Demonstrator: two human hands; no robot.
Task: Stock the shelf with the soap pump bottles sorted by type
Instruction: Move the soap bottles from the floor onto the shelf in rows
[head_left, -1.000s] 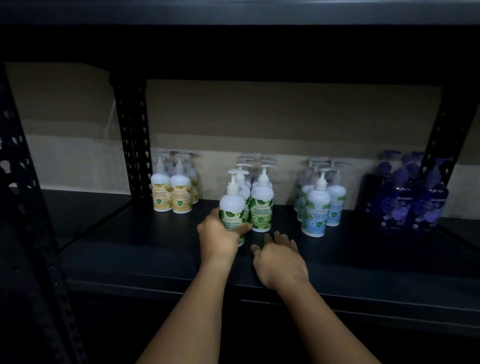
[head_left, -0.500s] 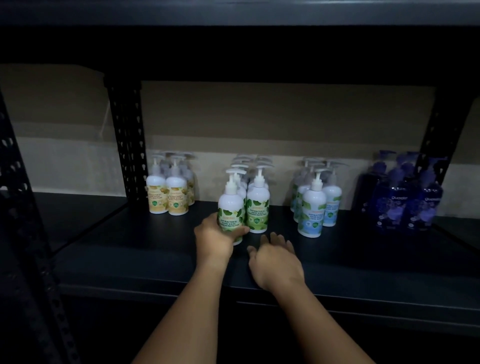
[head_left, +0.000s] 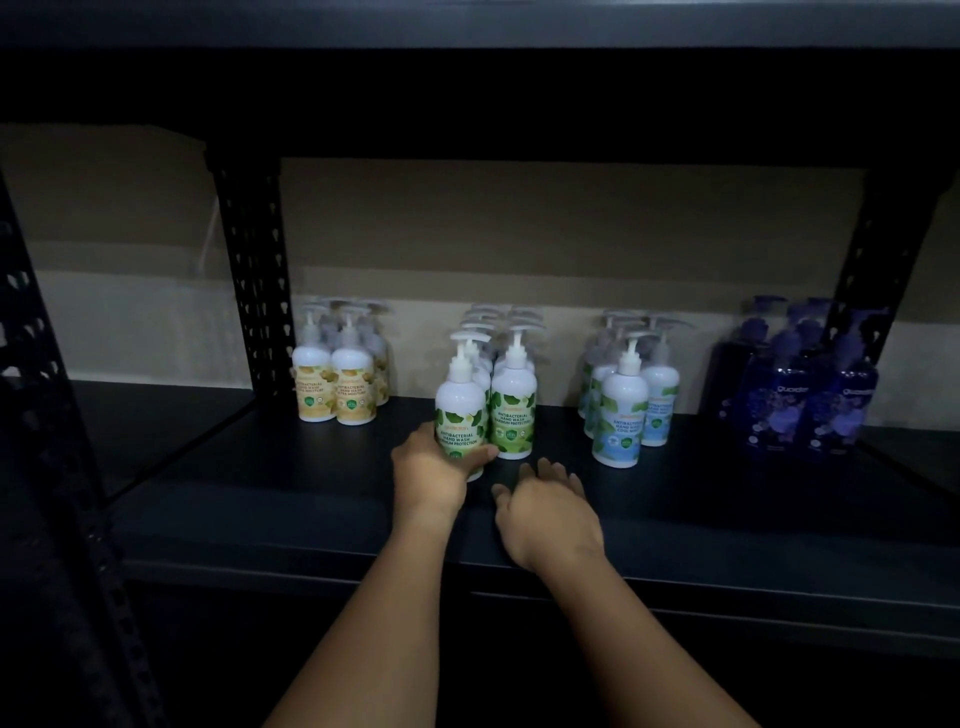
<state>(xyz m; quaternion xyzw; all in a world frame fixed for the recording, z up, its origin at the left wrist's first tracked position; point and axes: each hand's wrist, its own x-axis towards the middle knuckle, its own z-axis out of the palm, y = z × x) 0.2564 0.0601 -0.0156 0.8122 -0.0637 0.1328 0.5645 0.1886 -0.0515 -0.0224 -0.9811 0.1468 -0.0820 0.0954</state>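
I am closing my left hand (head_left: 431, 470) around the front green soap bottle (head_left: 460, 415) at the frame's center, my right hand (head_left: 545, 512) lying open beside it, and sliding it squarely beside its green neighbour (head_left: 513, 410) on the shelf (head_left: 311, 499) without tipping it.

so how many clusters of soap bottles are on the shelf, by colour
yellow-label cluster: 1
green-label cluster: 1
blue-label cluster: 1
dark purple cluster: 1
total: 4 clusters
single bottles behind the front rows are hidden, so not counted; the left hand grips a green-label bottle
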